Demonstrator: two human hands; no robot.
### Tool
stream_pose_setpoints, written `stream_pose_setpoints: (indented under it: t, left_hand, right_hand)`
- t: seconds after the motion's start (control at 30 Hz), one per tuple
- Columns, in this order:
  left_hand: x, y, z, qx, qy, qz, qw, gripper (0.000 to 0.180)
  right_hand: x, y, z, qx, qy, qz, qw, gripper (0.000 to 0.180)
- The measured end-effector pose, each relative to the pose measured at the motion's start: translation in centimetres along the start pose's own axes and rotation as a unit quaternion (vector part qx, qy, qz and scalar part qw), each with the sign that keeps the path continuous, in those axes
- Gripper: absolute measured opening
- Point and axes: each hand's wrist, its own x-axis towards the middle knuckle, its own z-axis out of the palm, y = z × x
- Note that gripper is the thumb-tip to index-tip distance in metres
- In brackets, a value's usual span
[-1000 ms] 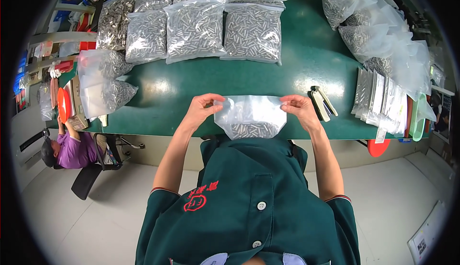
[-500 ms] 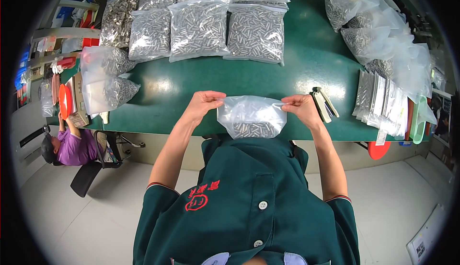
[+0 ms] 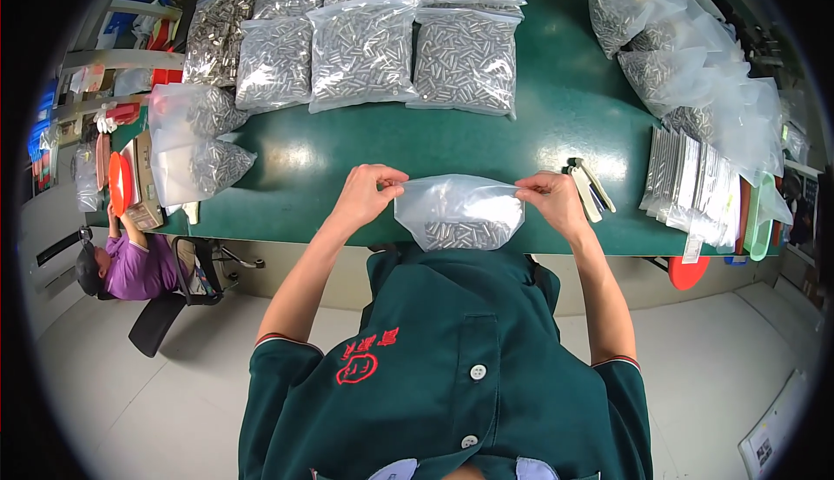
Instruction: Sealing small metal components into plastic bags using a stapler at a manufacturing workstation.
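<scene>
Sealing step in progress: the left hand (image 3: 369,195) and right hand (image 3: 549,202) are each pinching a top corner of a clear zip bag of small metal pins (image 3: 459,212), fingers closed tight on the film — the bag is hanging at the near edge of the green table (image 3: 556,124). Pressing along the strip would come next. Beyond are lying a stapler-like tool (image 3: 591,188) and filled pin bags (image 3: 408,46).

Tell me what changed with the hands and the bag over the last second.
Little moved. Both hands, left hand and right hand, kept pinching the top corners of the clear bag of metal parts at the near edge of the green table, shifting only slightly. Nothing was let go. The stapler and filled bags stayed put.
</scene>
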Motion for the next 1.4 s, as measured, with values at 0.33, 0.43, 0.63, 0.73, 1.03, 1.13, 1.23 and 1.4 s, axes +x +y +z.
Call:
stream_pose_setpoints:
  t: [0.33,0.43,0.63,0.73,1.03,1.13,1.23,1.4]
  left_hand:
    - [-1.2,1.3,-1.4,0.090,0.046,0.131,0.986,0.014]
    - [-1.2,1.8,-2.6,-0.088,-0.094,-0.072,0.989,0.011]
    - [0.0,-1.9,-0.8,-0.286,-0.091,-0.107,0.948,0.008]
    - [-2.2,0.7,-0.7,-0.095,0.033,0.015,0.995,0.008]
    - [-2.1,0.0,0.1,-0.150,0.022,-0.044,0.987,0.009]
    - [0.6,-2.9,-0.1,-0.310,-0.110,-0.195,0.924,0.011]
    - [1.4,-5.5,1.3,-0.326,-0.139,-0.215,0.910,0.013]
    - [1.6,-7.1,4.1,-0.404,-0.141,-0.250,0.868,0.015]
  right_hand:
    - [-0.8,-1.7,-1.1,-0.102,0.066,-0.224,0.967,0.010]
    - [-1.4,-2.8,-2.0,-0.040,-0.061,-0.033,0.997,0.009]
    - [0.1,0.5,-0.9,0.156,-0.067,0.078,0.982,0.008]
    - [-2.0,-2.5,-1.1,-0.034,0.013,-0.078,0.996,0.007]
    - [-1.3,-0.8,-1.2,0.056,-0.072,0.055,0.994,0.010]
    - [1.8,1.4,-1.2,0.239,-0.168,0.175,0.940,0.012]
    - [2.7,4.6,0.3,0.294,-0.177,0.240,0.908,0.010]
    - [2.2,6.3,2.5,0.352,-0.170,0.275,0.878,0.011]
